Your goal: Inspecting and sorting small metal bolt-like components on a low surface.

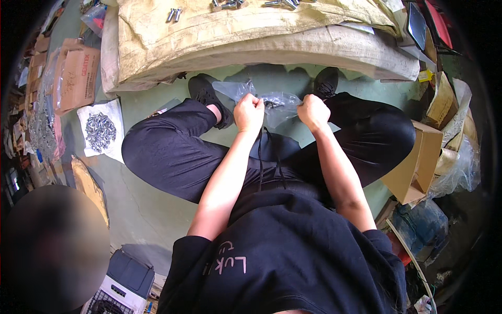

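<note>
My left hand point(249, 112) is closed on one side of a clear plastic bag point(285, 100), its fingers pressed together. Opposite it, my right hand point(314, 111) grips the bag's other side in a fist. The bag stretches between both hands above the floor, between my legs. Small dark pieces show through the plastic near my left hand, too unclear to name. Beyond the hands, several metal bolts point(174, 14) lie on a low surface covered with a yellowish woven sheet point(251, 39).
To the left, a heap of small metal screws point(100, 132) lies on a white sheet point(116, 111), near a brown cardboard box point(77, 77). An open carton point(415, 165) stands beside my right knee. A grey-and-white crate point(123, 280) is at lower left, near a blurred round patch.
</note>
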`<state>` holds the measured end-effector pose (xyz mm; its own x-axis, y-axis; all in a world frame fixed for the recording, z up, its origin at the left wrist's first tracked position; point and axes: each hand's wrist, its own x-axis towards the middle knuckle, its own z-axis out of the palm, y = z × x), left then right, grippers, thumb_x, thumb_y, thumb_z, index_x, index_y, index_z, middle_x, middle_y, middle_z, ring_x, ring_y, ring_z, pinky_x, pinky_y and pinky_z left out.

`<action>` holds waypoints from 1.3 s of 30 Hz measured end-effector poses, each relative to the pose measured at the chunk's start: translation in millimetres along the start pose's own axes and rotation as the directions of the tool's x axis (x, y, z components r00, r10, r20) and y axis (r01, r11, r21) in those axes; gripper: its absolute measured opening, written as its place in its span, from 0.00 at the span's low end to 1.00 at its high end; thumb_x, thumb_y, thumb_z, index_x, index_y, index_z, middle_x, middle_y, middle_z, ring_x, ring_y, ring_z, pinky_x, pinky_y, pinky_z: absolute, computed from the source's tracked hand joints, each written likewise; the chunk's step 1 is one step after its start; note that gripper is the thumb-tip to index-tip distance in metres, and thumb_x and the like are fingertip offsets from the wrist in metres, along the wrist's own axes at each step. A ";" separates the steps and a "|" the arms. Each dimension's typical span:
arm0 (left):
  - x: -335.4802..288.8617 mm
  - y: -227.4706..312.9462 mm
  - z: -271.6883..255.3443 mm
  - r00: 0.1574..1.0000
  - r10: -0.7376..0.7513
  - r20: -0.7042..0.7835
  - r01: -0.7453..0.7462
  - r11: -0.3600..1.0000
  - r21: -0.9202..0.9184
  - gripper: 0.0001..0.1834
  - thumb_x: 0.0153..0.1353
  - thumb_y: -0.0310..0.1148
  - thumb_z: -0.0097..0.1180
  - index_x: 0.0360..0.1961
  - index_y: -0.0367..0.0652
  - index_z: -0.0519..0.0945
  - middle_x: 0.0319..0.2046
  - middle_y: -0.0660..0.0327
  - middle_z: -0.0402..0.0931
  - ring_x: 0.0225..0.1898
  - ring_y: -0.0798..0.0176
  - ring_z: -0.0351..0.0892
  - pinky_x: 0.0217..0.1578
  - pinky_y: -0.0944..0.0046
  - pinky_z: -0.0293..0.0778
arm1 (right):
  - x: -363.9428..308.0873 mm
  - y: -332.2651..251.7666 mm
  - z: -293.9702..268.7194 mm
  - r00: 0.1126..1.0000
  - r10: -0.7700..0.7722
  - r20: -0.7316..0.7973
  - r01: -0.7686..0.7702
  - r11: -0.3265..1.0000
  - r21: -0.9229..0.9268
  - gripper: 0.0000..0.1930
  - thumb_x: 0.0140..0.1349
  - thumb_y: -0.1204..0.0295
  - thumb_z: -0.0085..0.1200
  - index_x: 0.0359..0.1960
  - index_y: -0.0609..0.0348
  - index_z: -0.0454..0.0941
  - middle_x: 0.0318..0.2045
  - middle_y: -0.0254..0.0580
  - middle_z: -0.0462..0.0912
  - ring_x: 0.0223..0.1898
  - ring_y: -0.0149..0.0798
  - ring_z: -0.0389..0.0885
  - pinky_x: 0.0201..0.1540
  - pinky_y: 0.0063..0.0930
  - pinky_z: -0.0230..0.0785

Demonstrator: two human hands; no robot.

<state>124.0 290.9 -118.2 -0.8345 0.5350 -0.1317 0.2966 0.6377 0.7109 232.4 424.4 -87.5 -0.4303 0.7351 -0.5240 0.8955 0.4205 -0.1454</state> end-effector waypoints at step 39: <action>5.0 -8.6 27.2 0.996 -0.079 0.043 0.084 0.988 -0.130 0.12 0.43 0.34 0.62 0.17 0.38 0.73 0.16 0.55 0.73 0.19 0.56 0.73 0.23 0.60 0.68 | 26.3 -20.2 54.6 0.788 -0.602 0.126 0.606 0.795 0.008 0.08 0.49 0.75 0.45 0.30 0.59 0.77 0.31 0.45 0.79 0.36 0.47 0.78 0.37 0.36 0.70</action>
<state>129.9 303.1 -143.7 -0.8349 0.5058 -0.2171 0.1624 0.6033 0.7808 209.2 406.2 -144.2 -0.8643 0.2594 -0.4309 0.4523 0.7757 -0.4401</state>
